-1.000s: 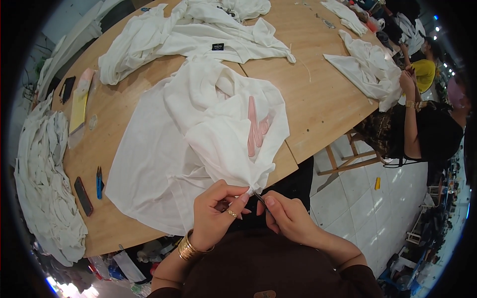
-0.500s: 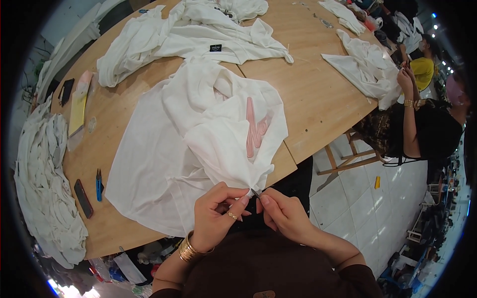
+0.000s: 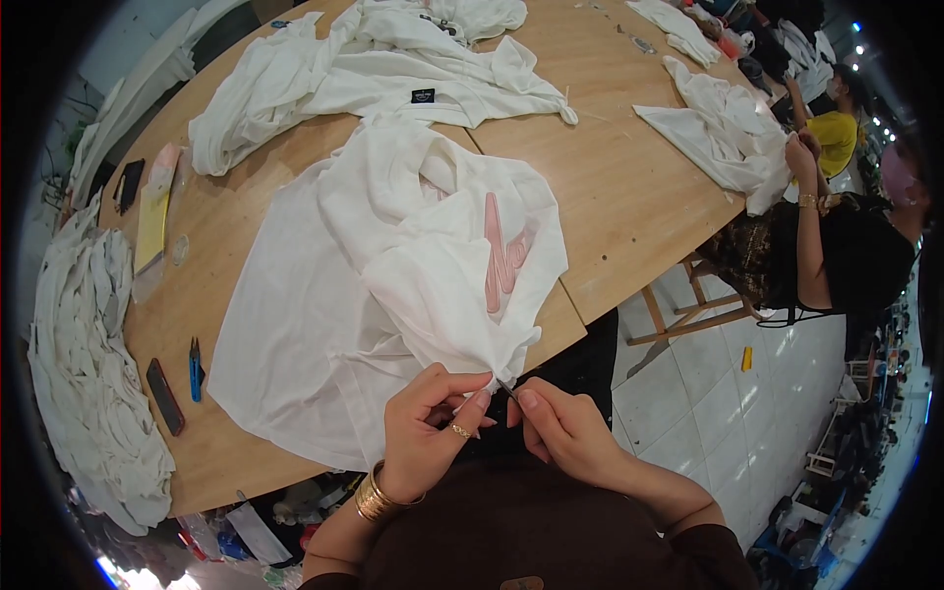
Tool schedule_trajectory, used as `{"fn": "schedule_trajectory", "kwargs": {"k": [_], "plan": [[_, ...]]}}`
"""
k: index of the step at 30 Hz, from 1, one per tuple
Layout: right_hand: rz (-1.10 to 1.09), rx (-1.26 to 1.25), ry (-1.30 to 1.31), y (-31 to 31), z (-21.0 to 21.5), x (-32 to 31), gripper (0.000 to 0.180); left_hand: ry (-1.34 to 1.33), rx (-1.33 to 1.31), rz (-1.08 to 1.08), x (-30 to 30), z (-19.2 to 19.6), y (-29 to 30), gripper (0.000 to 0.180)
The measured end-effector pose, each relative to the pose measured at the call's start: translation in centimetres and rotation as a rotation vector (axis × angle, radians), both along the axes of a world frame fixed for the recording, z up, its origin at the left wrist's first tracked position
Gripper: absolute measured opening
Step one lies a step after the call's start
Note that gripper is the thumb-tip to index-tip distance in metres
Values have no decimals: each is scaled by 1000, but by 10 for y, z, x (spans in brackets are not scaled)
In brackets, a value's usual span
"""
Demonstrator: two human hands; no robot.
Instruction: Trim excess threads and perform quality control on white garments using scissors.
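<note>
A white shirt [image 3: 295, 305] with a pink raised decoration [image 3: 503, 256] lies loosely spread at the table's near edge. My left hand [image 3: 433, 418] pinches a bit of its cloth between thumb and forefinger. In my right hand [image 3: 565, 423] is a slim dark pointed metal tool [image 3: 507, 388], its tip against the pinched cloth. The fingers hide most of this tool, so its kind cannot be told. Both hands are close together, just off the table edge.
More white garments [image 3: 374, 79] lie at the back, and a long pile [image 3: 84, 364] hangs over the left edge. Blue thread snips [image 3: 196, 370], a phone [image 3: 165, 396] and a yellow packet [image 3: 154, 218] rest at left. Another person [image 3: 855, 251] sits at right, handling white cloth [image 3: 728, 138].
The right hand and the tool have shifted very slightly at the pinched cloth. My left hand keeps its pinch. At far right, the person in yellow has raised an arm.
</note>
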State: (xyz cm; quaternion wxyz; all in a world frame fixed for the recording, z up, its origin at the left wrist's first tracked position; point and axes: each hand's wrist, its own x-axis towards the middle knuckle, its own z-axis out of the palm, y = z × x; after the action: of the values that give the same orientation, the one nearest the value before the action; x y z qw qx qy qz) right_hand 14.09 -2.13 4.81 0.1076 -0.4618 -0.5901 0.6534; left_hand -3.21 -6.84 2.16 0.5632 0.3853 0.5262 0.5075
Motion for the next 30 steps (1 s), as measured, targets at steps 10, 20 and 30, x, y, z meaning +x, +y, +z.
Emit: {"fn": "schedule_trajectory", "kwargs": {"k": [10, 20, 30], "plan": [[-38, -11, 38, -1, -4, -1, 29, 49, -17, -32, -1, 2, 0, 20], [23, 610, -139, -4, -19, 0, 18, 102, 39, -23, 0, 3, 3, 21], [4, 245, -59, -2, -13, 2, 17, 107, 15, -18, 0, 1, 2, 21]]}}
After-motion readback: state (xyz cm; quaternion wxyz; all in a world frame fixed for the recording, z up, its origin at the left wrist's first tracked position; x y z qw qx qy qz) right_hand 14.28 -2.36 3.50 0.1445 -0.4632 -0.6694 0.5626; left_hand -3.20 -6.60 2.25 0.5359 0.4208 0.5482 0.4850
